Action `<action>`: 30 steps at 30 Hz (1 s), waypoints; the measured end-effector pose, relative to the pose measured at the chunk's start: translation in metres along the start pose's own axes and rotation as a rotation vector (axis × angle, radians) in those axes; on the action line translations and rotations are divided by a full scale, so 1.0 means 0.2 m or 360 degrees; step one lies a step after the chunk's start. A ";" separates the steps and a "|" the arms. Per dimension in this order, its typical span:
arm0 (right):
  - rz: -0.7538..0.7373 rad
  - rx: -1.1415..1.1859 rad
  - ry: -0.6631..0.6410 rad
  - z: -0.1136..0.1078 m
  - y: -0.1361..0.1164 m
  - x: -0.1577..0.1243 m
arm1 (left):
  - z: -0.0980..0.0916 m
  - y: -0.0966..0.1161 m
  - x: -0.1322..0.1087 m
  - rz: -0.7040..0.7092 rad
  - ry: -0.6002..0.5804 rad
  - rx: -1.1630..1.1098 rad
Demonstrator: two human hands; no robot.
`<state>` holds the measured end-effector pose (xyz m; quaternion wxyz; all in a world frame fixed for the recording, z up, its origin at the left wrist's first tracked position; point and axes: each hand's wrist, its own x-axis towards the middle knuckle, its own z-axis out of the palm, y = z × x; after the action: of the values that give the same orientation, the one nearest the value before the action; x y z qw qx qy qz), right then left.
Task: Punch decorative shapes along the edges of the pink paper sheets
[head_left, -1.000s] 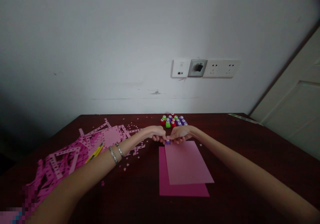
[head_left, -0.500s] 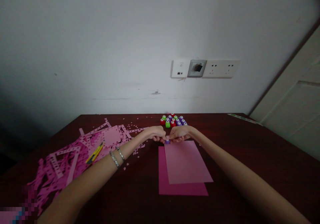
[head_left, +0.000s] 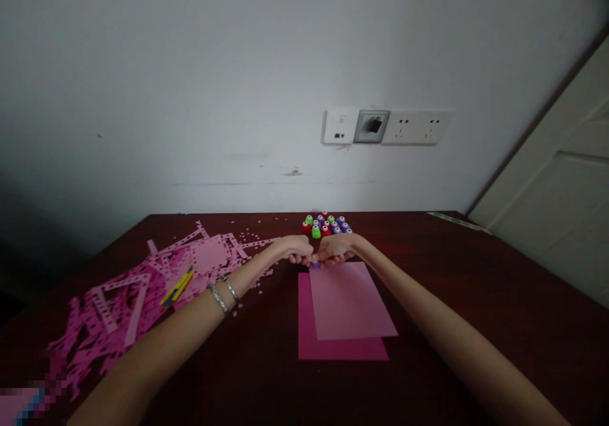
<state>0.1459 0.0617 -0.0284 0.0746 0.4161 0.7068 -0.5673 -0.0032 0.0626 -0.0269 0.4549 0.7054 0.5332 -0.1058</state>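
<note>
A small purple craft punch (head_left: 314,265) sits at the far left corner of a light pink sheet (head_left: 354,302), mostly covered by fingers. My left hand (head_left: 299,248) is closed on it from the left, with the thumb at its top. From the other side my right hand (head_left: 336,248) is closed on the same punch, its knuckles over the sheet's far edge. Beneath the light sheet lies a darker pink sheet (head_left: 342,350), showing along the left and near sides. Just beyond my hands stands a cluster of red, green and purple craft punches (head_left: 326,227).
Pink punched strips and scraps (head_left: 118,305) pile up on the left of the dark wooden table (head_left: 476,274). A yellow utility knife (head_left: 178,286) lies on them, near my left forearm. Wall sockets (head_left: 387,127) are behind the table, and a narrow strip (head_left: 459,222) lies far right.
The view has shifted slightly, so everything appears a little higher and farther left. Both hands stay closed on the purple punch at the sheet's corner.
</note>
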 end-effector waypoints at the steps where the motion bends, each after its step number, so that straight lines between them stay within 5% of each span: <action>1: 0.0026 0.0007 0.0003 0.01 0.00 0.00 | 0.00 0.00 0.00 0.0005 0.0010 0.0003; 12: 0.0113 -0.0047 0.0195 0.04 -0.04 -0.06 | 0.02 -0.02 -0.05 -0.0009 0.0102 -0.0133; 22: -0.0315 -0.0171 0.0731 0.10 0.10 -0.11 | 0.06 -0.04 -0.13 0.0199 0.0482 0.0007; 27: -0.0178 -0.0306 0.1126 0.06 0.20 -0.25 | 0.11 -0.08 -0.11 0.0395 0.0668 -0.0114; 30: -0.0067 -0.0321 0.1174 0.01 0.29 -0.30 | 0.13 -0.09 -0.13 0.0439 0.0683 -0.0240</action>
<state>0.2229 0.0310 -0.0370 -0.1558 0.5683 0.7468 -0.3083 -0.0194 0.0270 -0.0347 0.3927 0.7417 0.5228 0.1492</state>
